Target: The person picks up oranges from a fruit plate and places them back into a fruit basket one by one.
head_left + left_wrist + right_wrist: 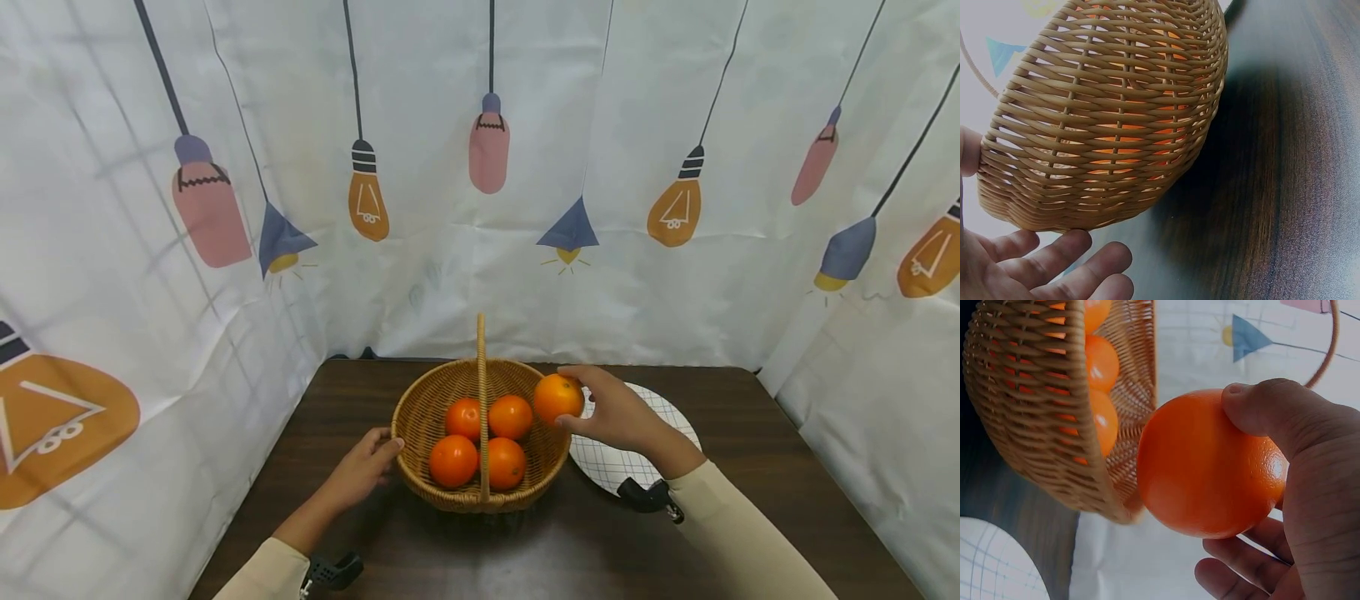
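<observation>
A round wicker basket (420, 492) with a tall hoop handle holds several oranges (453, 461). My left hand (365, 467) grips its left rim, the thumb over the edge and the fingers against the outer weave (1110, 119). Over the basket's right rim, my right hand (618, 412) holds another orange (558, 398) between thumb and fingers. The right wrist view shows this orange (1204, 469) up close, above and beside the rim, with the thumb on its near side and the fingers partly hidden behind it.
A white plate (671, 417) with a dark grid pattern lies right of the basket, partly covered by my right hand and forearm. Both stand on a dark wooden table (757, 500). White curtains (480, 275) printed with lamps hang behind and at both sides.
</observation>
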{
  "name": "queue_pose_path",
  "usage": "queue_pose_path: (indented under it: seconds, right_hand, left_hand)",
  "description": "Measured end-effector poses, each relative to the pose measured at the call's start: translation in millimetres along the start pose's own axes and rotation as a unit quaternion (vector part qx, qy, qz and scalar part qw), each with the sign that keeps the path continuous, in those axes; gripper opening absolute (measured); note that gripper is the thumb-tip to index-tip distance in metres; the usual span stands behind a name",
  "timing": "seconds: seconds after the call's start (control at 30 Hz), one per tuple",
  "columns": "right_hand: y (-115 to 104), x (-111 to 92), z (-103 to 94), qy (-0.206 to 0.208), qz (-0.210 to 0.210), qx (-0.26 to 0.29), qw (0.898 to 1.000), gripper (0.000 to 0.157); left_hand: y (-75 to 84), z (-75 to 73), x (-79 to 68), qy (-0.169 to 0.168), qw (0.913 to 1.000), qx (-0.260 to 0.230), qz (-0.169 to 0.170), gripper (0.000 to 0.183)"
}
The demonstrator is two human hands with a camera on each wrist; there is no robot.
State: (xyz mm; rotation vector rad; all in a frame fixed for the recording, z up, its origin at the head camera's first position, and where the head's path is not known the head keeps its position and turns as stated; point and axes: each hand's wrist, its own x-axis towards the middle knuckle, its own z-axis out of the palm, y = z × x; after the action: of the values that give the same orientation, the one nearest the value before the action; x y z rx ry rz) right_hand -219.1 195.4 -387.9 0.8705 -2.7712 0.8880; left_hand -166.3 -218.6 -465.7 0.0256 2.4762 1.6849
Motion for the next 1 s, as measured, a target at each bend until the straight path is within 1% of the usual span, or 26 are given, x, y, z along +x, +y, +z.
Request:
queue_pose_path:
  seconds: [0.37, 0.47, 0.53, 0.6, 0.73, 0.9, 1.0]
  right_hand:
    - [-5.5, 4.4, 17.6, -0.020, 0.006, 0.014, 1.000, 0.074]
    - [-6.3, 4.5, 21.1, -0.023, 0.000, 0.016, 1.000, 0.073]
    - [-5.9, 4.5, 23.4, -0.025, -0.009, 0.018, 0.999, 0.070]
    - [-5.9, 4.4, 25.0, -0.027, -0.017, 0.021, 0.999, 0.064]
    - [-6.5, 4.9, 26.4, -0.029, -0.019, 0.026, 0.999, 0.056]
    - [-4.7, 3.4, 26.6, -0.030, -0.014, 0.024, 0.999, 0.054]
    - [-1.0, 0.9, 27.2, -0.022, -0.015, 0.016, 1.000, 0.054]
  left_hand:
    - [-4.8, 1.7, 1.5, 0.001, 1.0000, -0.006, 0.000, 0.054]
    - [-4.6, 2.1, 0.8, 0.002, 1.0000, -0.005, -0.002, 0.054]
    - [-4.3, 2.1, 0.2, 0.002, 1.0000, -0.007, -0.003, 0.054]
    - [-4.1, 2.1, -0.1, 0.001, 1.0000, -0.008, -0.004, 0.054]
    - [-2.8, 1.8, -0.5, 0.000, 1.0000, -0.007, -0.004, 0.055]
    - [-0.6, 1.4, -1.6, -0.002, 1.0000, -0.003, -0.003, 0.055]
    - [-0.4, 1.5, -1.8, 0.000, 1.0000, 0.002, -0.002, 0.055]
